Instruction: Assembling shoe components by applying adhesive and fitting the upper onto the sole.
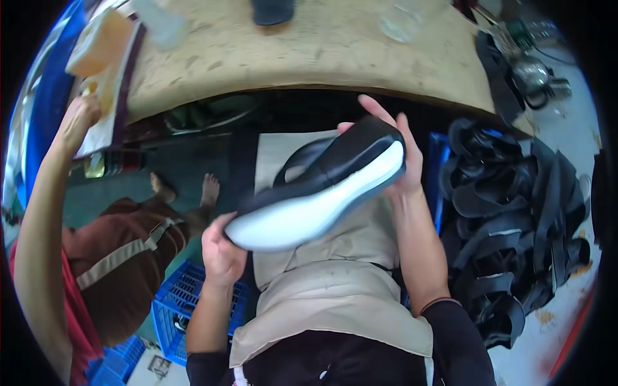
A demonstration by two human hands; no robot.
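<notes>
Above my lap I hold a black shoe [335, 168] tilted on its side, its white sole side turned toward me and its opening with a black strap facing away. My left hand [223, 252] grips the toe end at the lower left. My right hand [405, 161] is wrapped round the heel end at the upper right, thumb and fingers reaching past it. Slight motion blur softens the toe. A beige apron [335, 289] covers my lap beneath the shoe.
A worn tabletop [309, 61] curves ahead, bearing a dark object [272, 11] and a clear glass container [400, 23]. Black shoe uppers [496, 212] are heaped on the right. On the left a co-worker's hand [84, 114] reaches toward the table; a blue crate [170, 309] stands below.
</notes>
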